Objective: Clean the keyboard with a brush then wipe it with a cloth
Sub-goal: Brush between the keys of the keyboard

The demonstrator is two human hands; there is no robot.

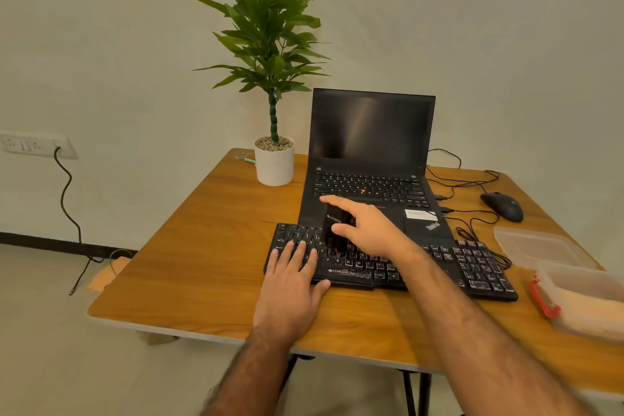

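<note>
Black keyboard (439, 267) on the wooden tabletop (209, 246) just in front of an open laptop (371, 152), long axis running left to right, right end angled slightly nearer. Left hand (290, 284) flat on the keyboard's left end, fingers straight and a little spread. Right hand (368, 230) over the middle keys, gripping a black brush (336, 230), thumb curled against it, index finger stretched forward, bristle end down on the keys. Clear container (574, 287) at the right.

Black keyboard (388, 263), seemingly black brush (337, 230), wood-grain table (202, 263).
</note>
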